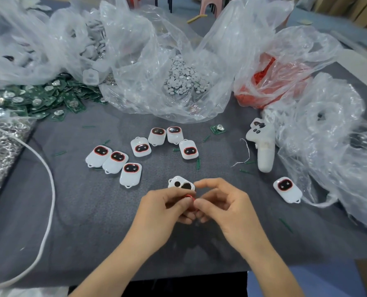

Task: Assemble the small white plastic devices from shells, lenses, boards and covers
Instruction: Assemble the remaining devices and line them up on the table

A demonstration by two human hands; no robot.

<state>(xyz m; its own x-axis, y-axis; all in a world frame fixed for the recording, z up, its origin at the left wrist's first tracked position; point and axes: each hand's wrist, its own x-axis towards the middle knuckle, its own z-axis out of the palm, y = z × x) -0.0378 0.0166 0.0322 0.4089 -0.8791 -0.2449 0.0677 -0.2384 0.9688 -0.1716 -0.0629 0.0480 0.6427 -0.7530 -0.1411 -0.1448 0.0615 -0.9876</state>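
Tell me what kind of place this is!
Probably a small assembly workshop. There's a heap of green circuit boards, plastic bags of parts, and white devices laid out, while the left hand and right hand hold a white shell with a red ring.

The cloth is plain dark grey. At the centre, a white shell shows two black round openings, with a red ring at its six o'clock. The devices are white, each with a black window rimmed in red. At ten o'clock lie green boards with silver discs, at twelve pale grey discs, and at two orange-red parts under clear plastic. The controller at three is white with black buttons.
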